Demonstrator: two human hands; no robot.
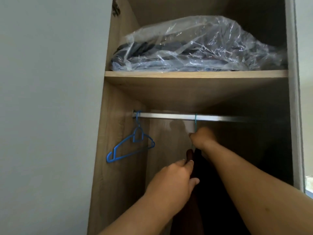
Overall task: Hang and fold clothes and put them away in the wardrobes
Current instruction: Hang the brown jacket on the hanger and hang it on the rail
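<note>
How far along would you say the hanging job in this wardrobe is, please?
Done: the green hanger is hooked over the rail, carrying a dark garment. In hand: the right hand holds the hanger just below its hook, while the left hand grips the garment's edge, seemingly straightening it. Left: letting go; the blue hangers at the rail's left end carry nothing. Any remaining clothes are out of view.
</note>
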